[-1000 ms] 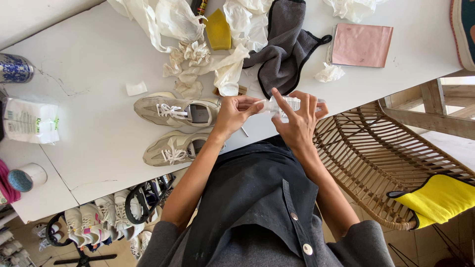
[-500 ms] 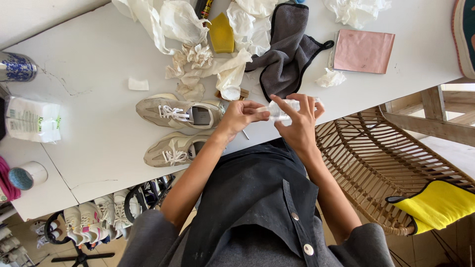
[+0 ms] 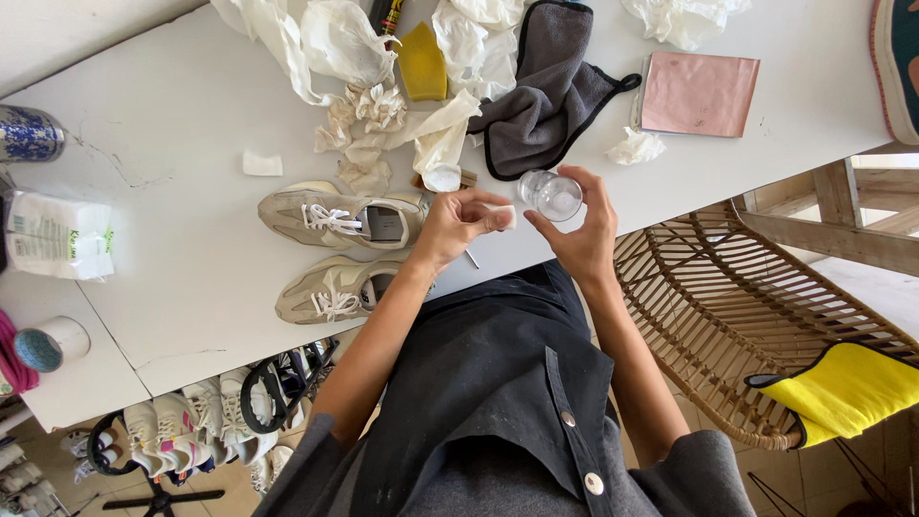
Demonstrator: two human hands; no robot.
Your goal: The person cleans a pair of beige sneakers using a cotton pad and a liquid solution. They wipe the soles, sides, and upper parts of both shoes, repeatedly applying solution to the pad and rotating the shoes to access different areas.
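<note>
Tipped upright since half a second ago, the small clear bottle (image 3: pixel 550 196) sits grasped in the right hand (image 3: pixel 574 230) over the tabletop (image 3: pixel 172 191) edge, while the left hand (image 3: pixel 458 225) pinches a white pad (image 3: pixel 504 216) beside it.

We have a single view, from a camera worn on the person's head, looking steeply down over the dark apron (image 3: pixel 498 383) at the white table (image 3: pixel 182 239) edge. It sits close: the left hand (image 3: pixel 458 222) and right hand (image 3: pixel 574 230) fill the centre. The table spreads across the top, a wicker chair (image 3: pixel 728 306) lies right, and floor with shoes shows lower left.
</note>
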